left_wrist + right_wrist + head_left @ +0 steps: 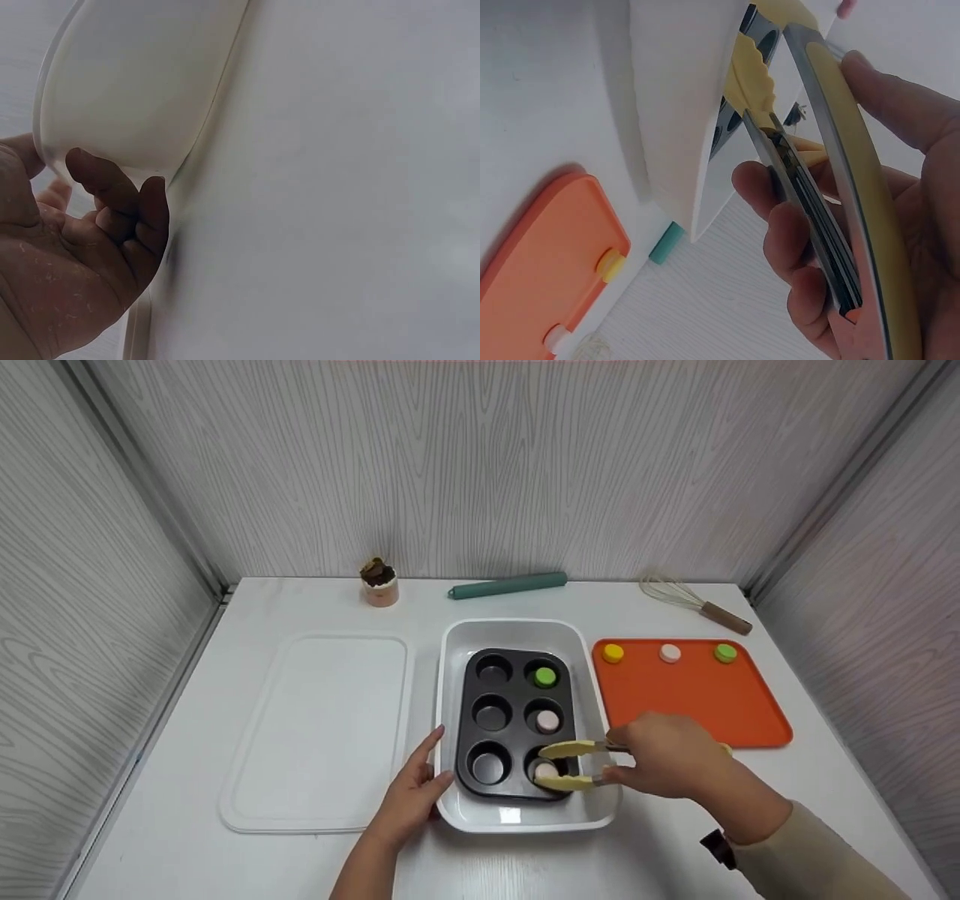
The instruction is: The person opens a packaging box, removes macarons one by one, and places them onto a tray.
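In the head view, my right hand (667, 754) holds yellow-tipped metal tongs (574, 782) over the near right cup of a dark muffin tin (517, 750). The tongs' tips stand apart around a pale pink disc (546, 771) in that cup; whether they touch it I cannot tell. Another pale pink disc (548, 721) sits in the middle right cup, a green disc (545, 677) in the far right one. The tin lies inside a white tub (525, 816). My left hand (411, 795) grips the tub's near left wall, fingers curled against its outside in the left wrist view (82, 247).
An orange tray (697, 690) at right bears yellow (613, 653), white (670, 653) and green (725, 653) discs along its far edge. A white lid (315, 735) lies at left. Behind are a small cup (380, 589), a green rolling pin (510, 585) and a whisk (705, 606).
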{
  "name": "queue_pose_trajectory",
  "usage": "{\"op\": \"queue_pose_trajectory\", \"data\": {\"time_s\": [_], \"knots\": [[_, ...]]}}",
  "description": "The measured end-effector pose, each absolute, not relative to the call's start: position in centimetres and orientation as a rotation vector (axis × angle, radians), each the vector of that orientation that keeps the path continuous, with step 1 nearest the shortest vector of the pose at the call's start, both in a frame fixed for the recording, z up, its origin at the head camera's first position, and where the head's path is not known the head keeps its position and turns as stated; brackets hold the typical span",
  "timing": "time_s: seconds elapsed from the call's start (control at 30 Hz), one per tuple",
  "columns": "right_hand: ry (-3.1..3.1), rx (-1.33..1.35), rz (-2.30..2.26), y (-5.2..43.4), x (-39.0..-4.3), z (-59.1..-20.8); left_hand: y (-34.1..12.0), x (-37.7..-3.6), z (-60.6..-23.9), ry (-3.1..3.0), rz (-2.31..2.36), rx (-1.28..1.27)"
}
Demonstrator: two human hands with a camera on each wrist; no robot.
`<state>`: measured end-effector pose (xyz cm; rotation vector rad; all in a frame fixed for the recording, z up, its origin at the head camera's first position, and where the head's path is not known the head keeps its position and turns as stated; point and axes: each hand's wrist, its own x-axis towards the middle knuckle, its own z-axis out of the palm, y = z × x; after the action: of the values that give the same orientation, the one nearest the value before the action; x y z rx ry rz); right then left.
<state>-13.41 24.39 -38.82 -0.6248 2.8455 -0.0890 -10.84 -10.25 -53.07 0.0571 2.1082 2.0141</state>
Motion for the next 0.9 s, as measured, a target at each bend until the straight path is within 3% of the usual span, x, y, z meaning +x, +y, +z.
{"op": "queue_pose_trajectory", "data": {"time_s": [0.9], "knots": [[2.831, -0.540, -0.031, 22.1, -13.0, -39.3, -10.3, -10.8, -53.0, 2.099, 2.022, 0.070]]}}
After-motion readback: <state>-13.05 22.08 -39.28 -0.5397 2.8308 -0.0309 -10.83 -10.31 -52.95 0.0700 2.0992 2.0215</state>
